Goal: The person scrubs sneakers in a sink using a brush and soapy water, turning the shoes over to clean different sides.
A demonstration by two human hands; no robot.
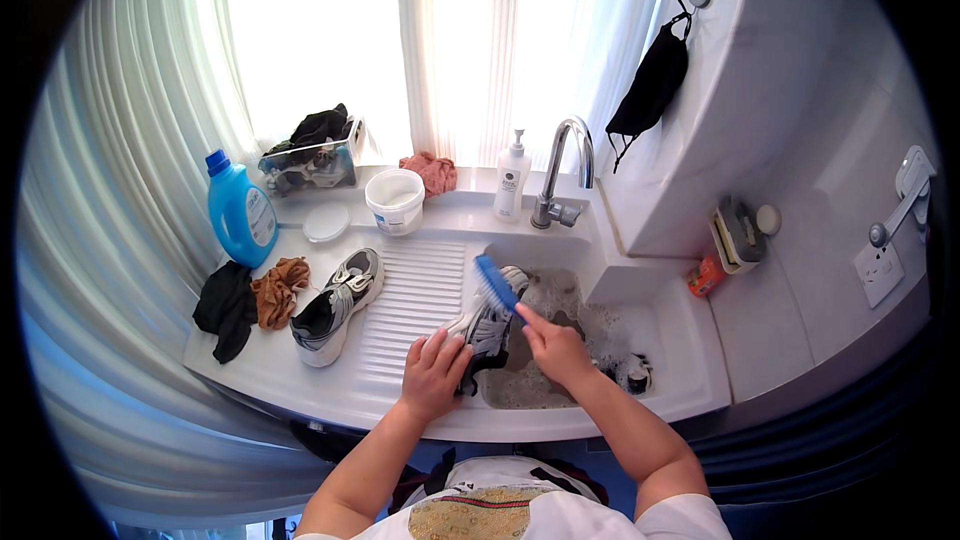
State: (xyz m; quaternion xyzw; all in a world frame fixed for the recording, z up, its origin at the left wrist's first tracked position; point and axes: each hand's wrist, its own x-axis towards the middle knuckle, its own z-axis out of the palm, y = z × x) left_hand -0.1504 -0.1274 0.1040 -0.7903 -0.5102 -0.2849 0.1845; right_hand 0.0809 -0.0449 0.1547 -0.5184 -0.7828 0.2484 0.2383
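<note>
Frame centre: your right hand (556, 348) grips a blue brush (497, 286). Your left hand (435, 374) holds a grey shoe (487, 334).

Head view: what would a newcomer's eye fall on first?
Probably the blue brush, gripped in the right hand at a shoe that the left hand touches, by the sink's left edge. Next, perhaps the bright blue jug on the left, and the black mask hanging at upper right.

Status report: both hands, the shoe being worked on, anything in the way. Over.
Right hand gripping blue brush over the shoe. Left hand resting on that shoe. Second shoe off left, out of the brush's way.
</note>
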